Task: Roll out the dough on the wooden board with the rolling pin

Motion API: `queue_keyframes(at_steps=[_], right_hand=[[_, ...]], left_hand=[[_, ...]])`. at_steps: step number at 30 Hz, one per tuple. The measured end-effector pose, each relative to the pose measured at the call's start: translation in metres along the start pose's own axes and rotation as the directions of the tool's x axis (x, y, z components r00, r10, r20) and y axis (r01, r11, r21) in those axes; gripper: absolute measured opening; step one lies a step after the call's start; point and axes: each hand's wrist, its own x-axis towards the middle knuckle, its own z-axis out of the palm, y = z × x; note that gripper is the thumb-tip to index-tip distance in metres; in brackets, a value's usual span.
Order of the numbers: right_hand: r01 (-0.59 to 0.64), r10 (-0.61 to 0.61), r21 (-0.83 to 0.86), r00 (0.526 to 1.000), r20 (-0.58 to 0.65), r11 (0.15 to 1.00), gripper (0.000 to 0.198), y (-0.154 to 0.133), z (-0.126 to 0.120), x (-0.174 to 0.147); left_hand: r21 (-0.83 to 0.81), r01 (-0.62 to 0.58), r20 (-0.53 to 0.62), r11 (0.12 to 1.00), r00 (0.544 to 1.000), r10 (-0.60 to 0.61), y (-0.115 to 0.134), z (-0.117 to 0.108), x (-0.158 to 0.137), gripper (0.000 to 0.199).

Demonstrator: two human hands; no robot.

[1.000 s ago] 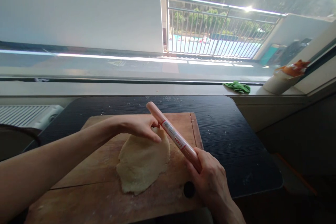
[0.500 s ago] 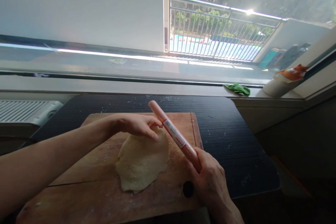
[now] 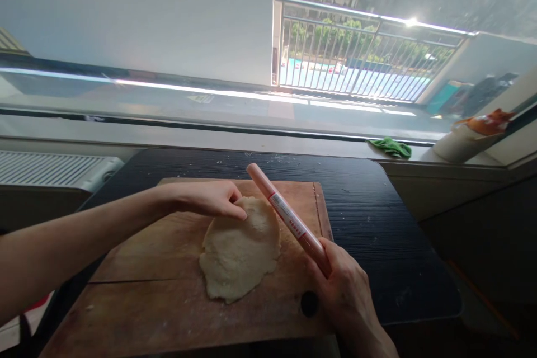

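Note:
A flattened sheet of dough (image 3: 241, 254) with an uneven edge lies on the wooden cutting board (image 3: 142, 307). My left hand (image 3: 216, 199) pinches the dough's far edge, thumb on top and the other fingers curled partly out of sight. In my right hand (image 3: 346, 279) is a rolling pin (image 3: 287, 217), gripped at its near end. The pin slants up toward the far left, its label showing, over the right side of the dough and board. A dark round hole (image 3: 309, 303) marks the board beside my right hand.
The board rests on a black table (image 3: 377, 235) with flour specks. Beyond it, a windowsill holds a green cloth (image 3: 391, 147) and a white container (image 3: 461, 142) with something orange in it. A radiator (image 3: 59, 168) stands at the left, below the window.
My left hand has closed its fingers onto the dough's far edge, having been more open over it. The right hand keeps its grip on the rolling pin. The whole view has shifted slightly.

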Motion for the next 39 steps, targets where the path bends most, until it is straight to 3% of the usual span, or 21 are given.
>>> queue_keyframes(at_steps=[4,10,13,21,27,31,35,39], right_hand=[[-0.007,0.007,0.001,1.000,-0.008,1.000,0.026,-0.001,0.000,0.000],[-0.010,0.010,0.015,1.000,-0.001,1.000,0.028,0.000,0.001,0.001],[-0.017,0.017,0.011,1.000,0.006,1.000,0.028,0.000,0.000,0.000],[-0.061,0.062,0.022,0.998,-0.022,0.998,0.030,-0.001,0.004,-0.001],[-0.052,0.052,0.013,0.999,0.007,0.999,0.032,0.001,0.002,0.000],[-0.034,0.034,-0.010,0.999,0.008,0.999,0.032,-0.001,0.001,0.001],[-0.049,0.049,-0.034,0.999,-0.010,0.998,0.033,-0.003,0.000,0.001],[-0.058,0.058,-0.017,0.998,-0.010,0.998,0.031,-0.007,-0.003,0.002]], left_hand=[[-0.019,-0.001,0.131,1.000,0.991,0.003,0.010,0.006,0.001,0.024],[0.029,-0.080,-0.001,0.996,0.997,0.081,0.004,0.016,-0.009,0.022],[-0.060,-0.054,0.058,0.997,0.997,0.057,0.003,0.015,-0.003,0.022],[-0.079,-0.004,0.170,0.997,0.985,0.017,0.008,0.010,-0.003,0.018],[0.065,-0.161,-0.117,0.985,0.979,0.168,0.007,0.030,-0.018,0.015],[0.114,-0.127,-0.054,0.985,0.990,0.134,0.020,0.028,-0.016,0.013],[0.063,-0.114,0.027,0.991,0.993,0.113,0.026,0.022,-0.011,0.011],[0.070,-0.089,0.001,0.994,0.996,0.089,0.025,0.024,-0.007,0.009]])
